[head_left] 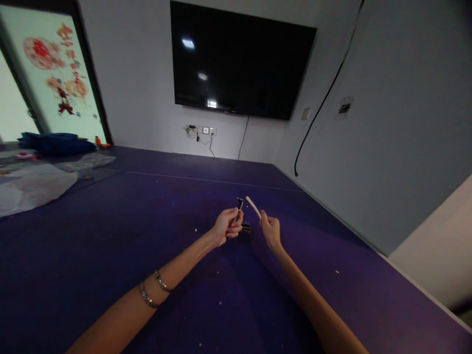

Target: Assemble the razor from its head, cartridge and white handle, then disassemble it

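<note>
My left hand is closed around a slim dark metallic tool whose hooked tip points up; its exact kind is too small to make out. Between thumb and fingers of my right hand is a white, slightly bent stick or tube, slanting up to the left. The stick's upper end is close to the tool's tip, and I cannot tell whether they touch. Just right of my left hand's fingers shows a small black object, partly hidden by the hand.
Small white scraps dot the purple floor. Clear plastic sheeting and a dark blue cloth bundle lie at the left. A television hangs on the far wall; a black cable dangles along the right wall.
</note>
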The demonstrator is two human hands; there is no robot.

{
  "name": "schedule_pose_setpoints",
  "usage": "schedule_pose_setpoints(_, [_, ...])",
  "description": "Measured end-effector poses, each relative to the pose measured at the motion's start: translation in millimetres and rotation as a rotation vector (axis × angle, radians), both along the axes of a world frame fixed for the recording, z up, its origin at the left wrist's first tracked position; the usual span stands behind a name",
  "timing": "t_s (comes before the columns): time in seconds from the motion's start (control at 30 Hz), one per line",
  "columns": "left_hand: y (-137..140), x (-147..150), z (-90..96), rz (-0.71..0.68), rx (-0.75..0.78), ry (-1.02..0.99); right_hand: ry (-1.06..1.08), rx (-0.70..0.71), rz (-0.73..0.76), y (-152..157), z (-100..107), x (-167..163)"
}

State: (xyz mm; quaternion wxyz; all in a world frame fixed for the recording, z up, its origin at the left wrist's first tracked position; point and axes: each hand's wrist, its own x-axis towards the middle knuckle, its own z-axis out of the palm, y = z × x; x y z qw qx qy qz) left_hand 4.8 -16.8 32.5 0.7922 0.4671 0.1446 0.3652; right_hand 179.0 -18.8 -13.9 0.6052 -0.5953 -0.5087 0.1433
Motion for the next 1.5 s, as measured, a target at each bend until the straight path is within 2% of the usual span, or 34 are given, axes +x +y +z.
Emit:
schedule_pose_setpoints(0.1, [4.3,2.1,-5.1,0.158,0.070,0.046,0.128,-0.010,0.082,-2.0,9.1,-6.0])
schedule_pose_setpoints(0.2, [10.1,2.4,-10.5,0.321,0.193,0.116,0.277,-0.066,0.231,-6.9,20.4,-17.0])
schedule_pose_setpoints(0.33, [17.0,0.1,-14.4,0.456,0.333,0.193,0.404,-0.056,0.375,-16.4,34.6,-33.9])
schedule_pose_setpoints(0.57, [26.2,-2.6,-16.3,0.550,0.395,0.182,0.678,-0.064,0.581,-47.5,59.0,-70.3])
schedule_pose_setpoints(0.73, [24.1,-1.9,-14.4,0.567,0.370,0.174,0.847,-0.145,0.727,-72.7,64.6,-90.2])
schedule_pose_setpoints(0.93, [14.3,0.1,-5.1,0.583,0.359,0.117,0.919,-0.231,0.750,-90.6,56.1,-96.6])
schedule_pose_setpoints(1.13, [13.8,2.2,-5.2,0.593,0.350,0.124,0.901,-0.210,0.737,-90.6,57.1,-93.2])
schedule_pose_setpoints(1.5, [6.9,3.7,-4.1,0.612,0.316,0.118,0.885,-0.266,0.689,-98.1,48.8,-104.2])
